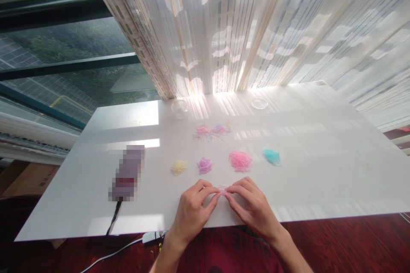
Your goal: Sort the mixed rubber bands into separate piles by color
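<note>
Dark red shirt (230, 251) of the person lies nearest, below the middle of the near edge of the white table (323, 162). White power strip (152, 237) sits below the same edge, left of the shirt. Both hands are over the table, just inside that edge. Left hand (191, 207): thumb and forefinger closed, pinching pink strands (223, 193). Right hand (251, 204): thumb and forefinger closed on the opposite end of the same strands. The number of strands gripped cannot be told.

Four heaps stand beyond the hands in a row, spaced apart, left to right: yellow heap (178, 167), purple heap (205, 165), pink heap (240, 161), turquoise heap (271, 157). Toward the left edge lies a blurred purple object (130, 172); its black cord (115, 218) runs over the near edge.

Farther back, a loose mixed-colour pile (211, 131) spreads across the middle. Two clear round dishes (259, 103) are set near the far edge, well apart. Sheer striped curtain (221, 30) hangs along the far edge.
</note>
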Demonstrator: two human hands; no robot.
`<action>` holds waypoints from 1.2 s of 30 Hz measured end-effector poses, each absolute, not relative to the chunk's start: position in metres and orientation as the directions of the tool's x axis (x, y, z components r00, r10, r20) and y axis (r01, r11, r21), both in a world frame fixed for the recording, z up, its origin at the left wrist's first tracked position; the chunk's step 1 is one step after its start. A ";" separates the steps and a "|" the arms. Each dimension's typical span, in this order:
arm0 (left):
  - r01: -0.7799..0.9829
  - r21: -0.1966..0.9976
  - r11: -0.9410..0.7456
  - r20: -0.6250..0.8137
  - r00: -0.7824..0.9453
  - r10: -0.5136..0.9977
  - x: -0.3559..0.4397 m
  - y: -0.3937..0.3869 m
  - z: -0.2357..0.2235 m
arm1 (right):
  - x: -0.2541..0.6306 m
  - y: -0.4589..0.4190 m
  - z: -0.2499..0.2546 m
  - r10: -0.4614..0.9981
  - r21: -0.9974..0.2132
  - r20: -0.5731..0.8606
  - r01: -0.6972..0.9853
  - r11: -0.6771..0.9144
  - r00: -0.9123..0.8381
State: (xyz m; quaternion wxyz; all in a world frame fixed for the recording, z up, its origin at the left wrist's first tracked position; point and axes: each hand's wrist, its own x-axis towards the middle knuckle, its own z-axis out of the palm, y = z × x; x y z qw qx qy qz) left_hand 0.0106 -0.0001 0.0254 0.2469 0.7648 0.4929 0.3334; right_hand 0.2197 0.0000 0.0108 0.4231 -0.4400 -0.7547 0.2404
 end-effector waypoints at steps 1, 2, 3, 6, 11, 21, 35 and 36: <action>0.587 0.706 -0.396 0.271 0.293 0.917 0.010 0.000 0.025 | 0.219 0.000 0.012 0.869 -0.741 0.426 0.454 0.495 -0.253; 0.585 0.706 -0.400 0.276 0.293 0.915 0.010 0.000 0.025 | 0.219 0.000 0.013 0.870 -0.746 0.425 0.448 0.493 -0.251; 0.583 0.706 -0.402 0.280 0.291 0.915 0.010 0.000 0.026 | 0.219 0.001 0.013 0.871 -0.750 0.424 0.443 0.491 -0.249; 0.576 0.712 -0.403 0.286 0.286 0.914 0.010 0.000 0.027 | 0.219 0.001 0.015 0.876 -0.758 0.417 0.439 0.482 -0.242; 0.551 0.741 -0.384 0.276 0.272 0.922 0.008 0.001 0.027 | 0.219 0.002 0.013 0.877 -0.760 0.420 0.437 0.480 -0.232; 0.530 0.762 -0.373 0.296 0.227 0.928 0.003 0.002 0.025 | 0.222 0.002 0.011 0.882 -0.783 0.413 0.406 0.471 -0.227; 0.506 0.771 -0.386 0.320 0.216 0.923 0.001 0.000 0.021 | 0.221 0.001 0.006 0.880 -0.777 0.408 0.415 0.474 -0.242; 0.504 0.771 -0.389 0.323 0.217 0.921 0.001 0.000 0.021 | 0.221 0.001 0.005 0.877 -0.770 0.409 0.421 0.479 -0.250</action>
